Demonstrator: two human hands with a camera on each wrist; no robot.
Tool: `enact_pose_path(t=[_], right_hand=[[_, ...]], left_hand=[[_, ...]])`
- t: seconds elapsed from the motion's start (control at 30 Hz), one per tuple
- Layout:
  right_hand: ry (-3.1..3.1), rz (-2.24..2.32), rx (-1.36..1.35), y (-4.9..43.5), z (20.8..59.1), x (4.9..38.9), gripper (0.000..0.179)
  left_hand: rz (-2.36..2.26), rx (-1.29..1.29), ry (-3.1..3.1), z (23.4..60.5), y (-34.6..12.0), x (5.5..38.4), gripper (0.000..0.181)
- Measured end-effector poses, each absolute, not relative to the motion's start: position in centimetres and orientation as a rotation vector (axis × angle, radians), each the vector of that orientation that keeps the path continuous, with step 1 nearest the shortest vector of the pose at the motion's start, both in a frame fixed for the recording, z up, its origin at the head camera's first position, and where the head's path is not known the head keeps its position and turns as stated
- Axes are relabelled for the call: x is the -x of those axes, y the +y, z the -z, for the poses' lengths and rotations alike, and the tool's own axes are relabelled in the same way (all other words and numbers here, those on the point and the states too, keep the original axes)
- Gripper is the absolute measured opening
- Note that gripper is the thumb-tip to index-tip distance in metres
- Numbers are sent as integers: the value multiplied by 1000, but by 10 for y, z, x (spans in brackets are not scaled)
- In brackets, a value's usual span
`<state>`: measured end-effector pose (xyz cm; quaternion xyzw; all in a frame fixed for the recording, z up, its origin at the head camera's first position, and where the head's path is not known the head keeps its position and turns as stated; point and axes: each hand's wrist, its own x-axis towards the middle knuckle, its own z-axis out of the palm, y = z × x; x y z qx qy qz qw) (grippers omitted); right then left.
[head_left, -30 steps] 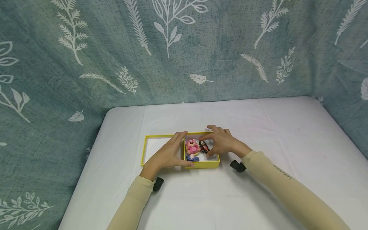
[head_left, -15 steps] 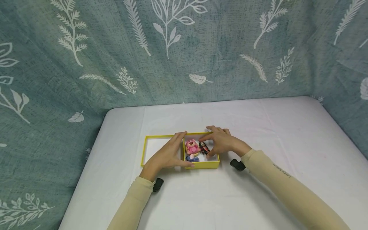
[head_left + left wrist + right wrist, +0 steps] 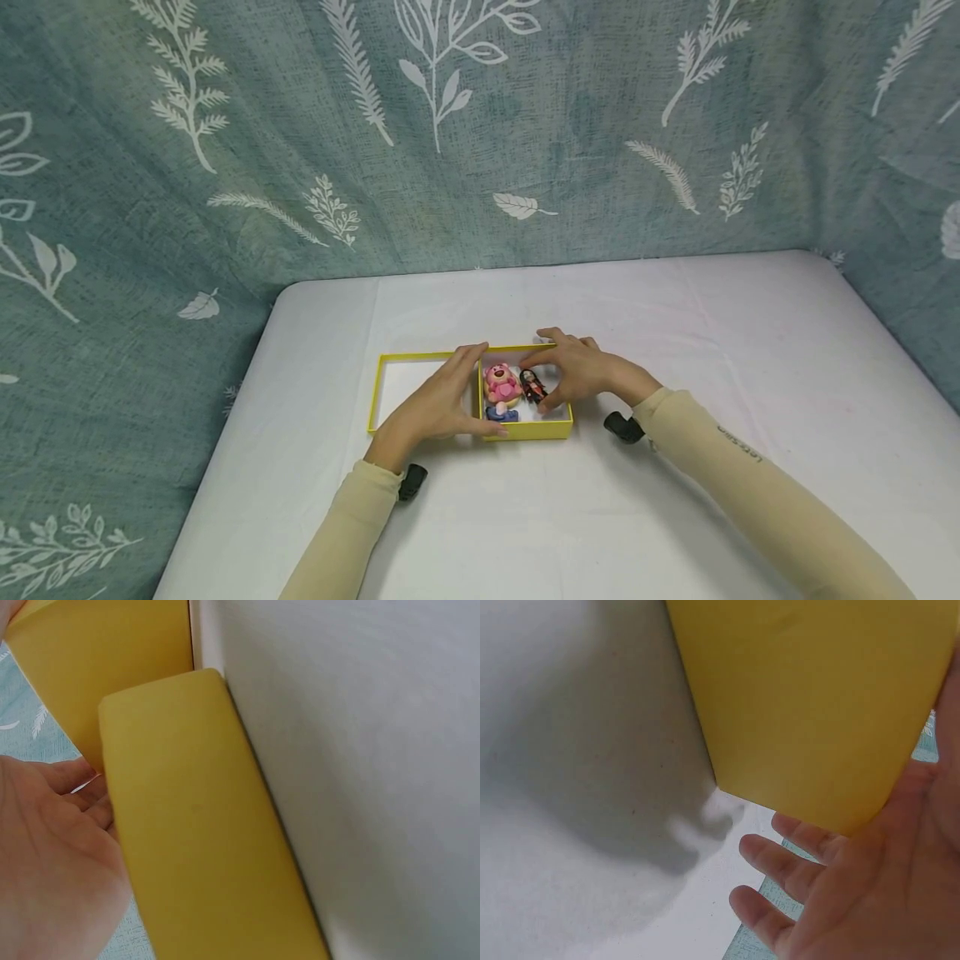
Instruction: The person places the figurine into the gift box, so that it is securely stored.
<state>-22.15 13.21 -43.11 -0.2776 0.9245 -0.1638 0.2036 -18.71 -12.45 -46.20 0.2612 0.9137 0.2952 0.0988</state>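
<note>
A yellow box (image 3: pixel 528 430) with a white inside lies uncovered on the table. Inside are a pink bear figurine (image 3: pixel 502 383), a small blue piece (image 3: pixel 502 413) and a dark-haired doll figurine (image 3: pixel 532 385). My left hand (image 3: pixel 431 407) grips the box's left end, thumb at the front wall and fingertips at the back. From the right, my right hand (image 3: pixel 581 371) reaches over the wall and holds the doll figurine, index finger at its head and thumb by its feet. In the right wrist view the box's wall (image 3: pixel 810 697) hides the thumb and index finger; the other fingers (image 3: pixel 761 915) extend outside.
A shallow yellow-rimmed lid (image 3: pixel 412 379) lies against the box's left side, partly under the left hand; its outer wall (image 3: pixel 195 817) fills the middle of the left wrist view. White cloth (image 3: pixel 510 517) covers the table. A green leaf-patterned curtain (image 3: pixel 480 167) hangs behind it.
Both hands stay almost still at the box. The right forearm has shifted very slightly, while the figurines keep their places.
</note>
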Motion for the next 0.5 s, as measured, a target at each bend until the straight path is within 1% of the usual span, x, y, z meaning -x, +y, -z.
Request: enact_pose_path(t=[0.5], right_hand=[[2550,560,803,136,432,222,63]], left_hand=[[-872,-777,2702,462,-124,187,126]])
